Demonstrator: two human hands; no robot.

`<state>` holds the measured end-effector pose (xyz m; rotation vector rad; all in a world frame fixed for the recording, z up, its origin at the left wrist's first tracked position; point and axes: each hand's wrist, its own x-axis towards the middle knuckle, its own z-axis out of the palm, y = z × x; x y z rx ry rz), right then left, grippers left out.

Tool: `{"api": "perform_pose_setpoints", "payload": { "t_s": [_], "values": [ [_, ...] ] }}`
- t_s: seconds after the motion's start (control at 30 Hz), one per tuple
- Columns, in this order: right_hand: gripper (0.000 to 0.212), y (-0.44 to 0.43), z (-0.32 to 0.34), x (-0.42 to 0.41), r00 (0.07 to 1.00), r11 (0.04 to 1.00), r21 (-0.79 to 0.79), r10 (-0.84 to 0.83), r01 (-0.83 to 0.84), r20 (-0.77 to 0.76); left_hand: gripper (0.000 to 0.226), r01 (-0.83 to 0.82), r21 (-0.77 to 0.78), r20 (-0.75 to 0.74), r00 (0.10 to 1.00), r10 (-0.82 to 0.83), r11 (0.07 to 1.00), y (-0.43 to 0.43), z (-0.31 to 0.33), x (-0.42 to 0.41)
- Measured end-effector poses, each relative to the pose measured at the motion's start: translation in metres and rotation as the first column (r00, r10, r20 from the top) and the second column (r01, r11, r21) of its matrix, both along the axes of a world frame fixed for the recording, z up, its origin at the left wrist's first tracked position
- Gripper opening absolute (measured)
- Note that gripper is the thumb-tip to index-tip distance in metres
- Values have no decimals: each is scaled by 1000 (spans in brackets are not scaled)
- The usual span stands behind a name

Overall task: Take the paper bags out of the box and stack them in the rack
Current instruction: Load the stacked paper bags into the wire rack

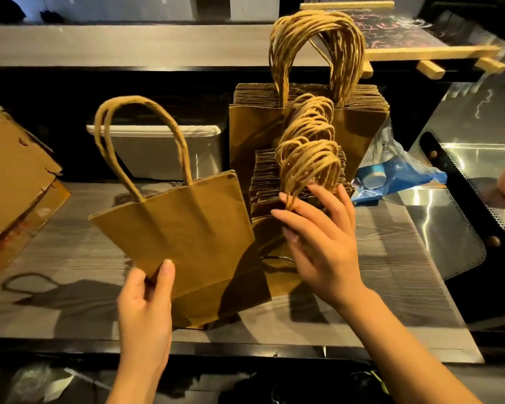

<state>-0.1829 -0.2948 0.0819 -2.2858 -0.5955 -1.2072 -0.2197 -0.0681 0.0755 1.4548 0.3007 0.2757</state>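
Observation:
My left hand [145, 304] pinches the lower corner of a flat brown paper bag [184, 237] with twisted handles, holding it upright and tilted left of centre. Just to its right stands a row of small brown bags [267, 196] in a wire rack, whose thin black wire [274, 257] barely shows at the base. My right hand [321, 240] is spread open against the front bags, its fingers touching their bunched handles [306, 158]. Behind them stands a stack of larger brown bags [254, 132] with tall handles. The cardboard box [15, 176] lies at the left edge.
A grey wood-grain counter [79, 252] carries everything. A white lidded container [164, 150] sits at the back under a shelf. A blue plastic packet [397, 173] lies right of the bags. A shiny metal surface [473, 182] with a black mat fills the right side.

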Motion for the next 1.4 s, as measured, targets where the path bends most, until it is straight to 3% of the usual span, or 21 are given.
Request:
{"api": "perform_pose_setpoints", "payload": {
  "t_s": [0.07,0.17,0.23,0.3,0.4,0.5,0.6,0.77,0.93,1.03,1.2,1.4],
  "values": [
    [33,1,-3,-9,997,996,76,-45,40,65,39,29,-14,-12,999,-29,999,-7,3,0],
    [26,-1,-1,-24,988,980,178,-113,93,107,13,45,-85,-26,999,-47,995,-18,9,0],
    [25,-3,5,-31,1000,973,229,16,-14,-8,10,53,-99,-21,998,-56,994,-25,14,1],
    [39,-4,14,-35,962,953,273,187,-128,-201,8,86,-110,3,996,-87,990,-32,20,3],
    [62,-3,25,-33,925,955,278,198,-107,-324,13,157,-87,63,986,-151,984,-45,33,7],
    [60,-6,37,-24,955,923,383,138,-29,-261,9,225,-69,138,967,-214,972,-65,48,17],
    [57,-12,43,-15,985,883,469,94,-14,-147,24,270,-49,246,937,-250,962,-84,63,27],
    [57,-11,40,-9,998,821,570,58,-28,-34,19,291,-7,369,890,-268,957,-96,73,38],
    [64,-8,11,-7,989,763,644,45,57,-142,62,301,46,326,897,-299,953,-103,46,41],
    [73,-6,-17,-7,958,723,679,89,126,-273,83,329,106,225,911,-345,938,-101,24,43],
    [95,-4,-41,-18,874,733,653,176,190,-452,87,443,154,15,893,-451,883,-99,-2,40],
    [93,-11,-18,-16,835,668,723,288,176,-469,88,459,97,40,885,-465,883,-100,8,41]
  ]
}}
